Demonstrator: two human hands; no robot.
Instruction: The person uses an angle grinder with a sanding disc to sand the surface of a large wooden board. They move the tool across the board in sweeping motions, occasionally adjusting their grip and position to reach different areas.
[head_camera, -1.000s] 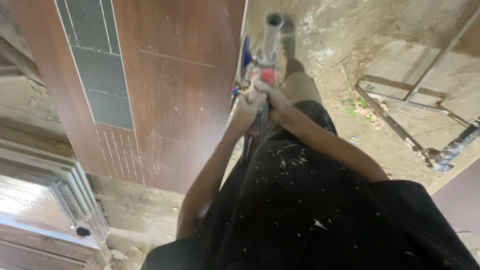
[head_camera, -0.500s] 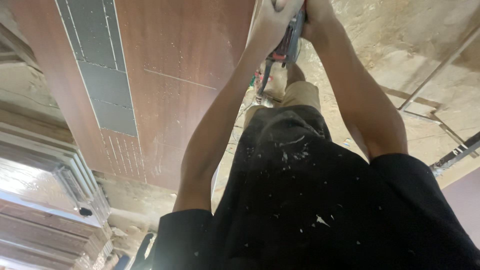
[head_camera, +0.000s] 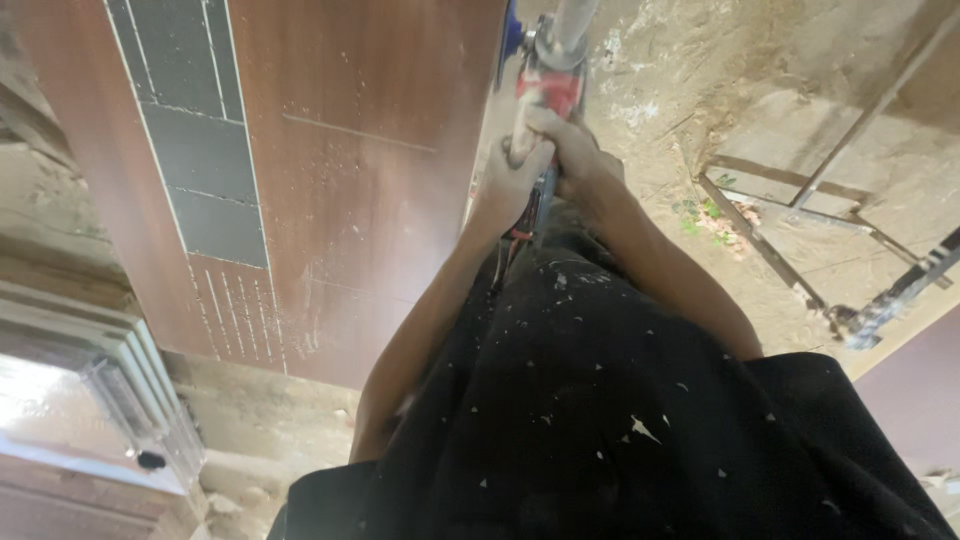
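Lowered from the frame's top edge since half a second ago, both hands now sit mid-upper view. Red-and-grey power tool (head_camera: 548, 70): long axis runs away from the wearer, nose upward, beside the brown door panel's (head_camera: 330, 150) edge. Left hand (head_camera: 515, 175) and right hand (head_camera: 580, 150) are closed tightly around its body, touching each other.

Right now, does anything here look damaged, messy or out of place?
Pale flecks speckle the black garment and dust the brown door panel that lies flat. A metal frame lies loose on the dirt floor. Both hands, left hand and right hand, grip a caulking gun.
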